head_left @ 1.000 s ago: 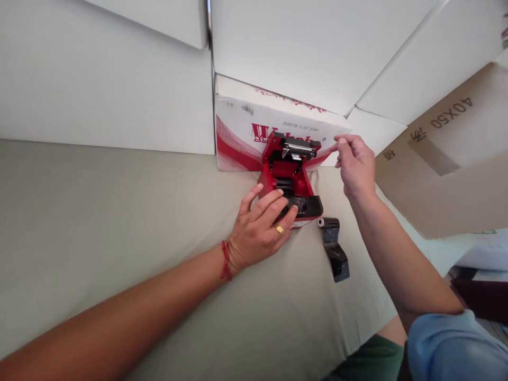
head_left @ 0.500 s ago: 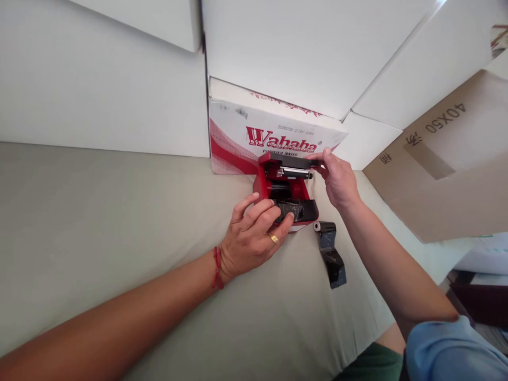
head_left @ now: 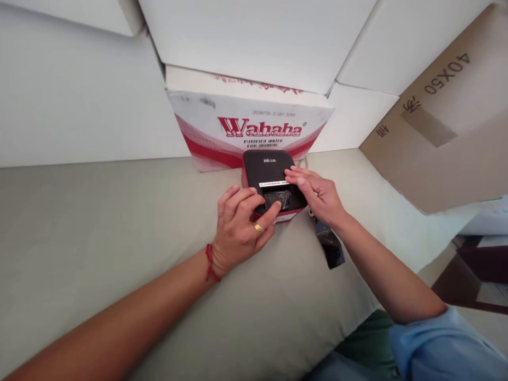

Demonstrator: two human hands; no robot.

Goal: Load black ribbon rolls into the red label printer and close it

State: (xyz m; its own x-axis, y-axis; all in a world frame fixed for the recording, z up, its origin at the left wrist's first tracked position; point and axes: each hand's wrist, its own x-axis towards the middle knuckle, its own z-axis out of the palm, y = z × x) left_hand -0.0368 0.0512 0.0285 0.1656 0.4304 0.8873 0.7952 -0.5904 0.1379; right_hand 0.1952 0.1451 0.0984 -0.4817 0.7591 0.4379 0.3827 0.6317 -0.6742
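A small red and black label printer [head_left: 268,169] stands on the cloth-covered surface with its black lid down. A piece of shiny black film [head_left: 282,198] lies at the slot in its front. My left hand [head_left: 242,227], with a gold ring and a red cord at the wrist, grips the printer's front left corner, the thumb pressing on the film. Across the lid's right side my right hand [head_left: 317,194] rests with fingers stretched out. A loose strip of black ribbon [head_left: 330,246] lies right of the printer, its rolled end partly hidden by my right hand.
Directly behind the printer is a white and red Wahaha carton [head_left: 257,129]. Stacked white boxes [head_left: 254,37] form a wall at the back. A brown cardboard box [head_left: 448,116] leans at the right. Pale green cloth [head_left: 119,227] covers the surface.
The printer's raised lid has come down and covers the inside. My right hand has moved from the lid's edge to flat on top. The left thumb stays on the film.
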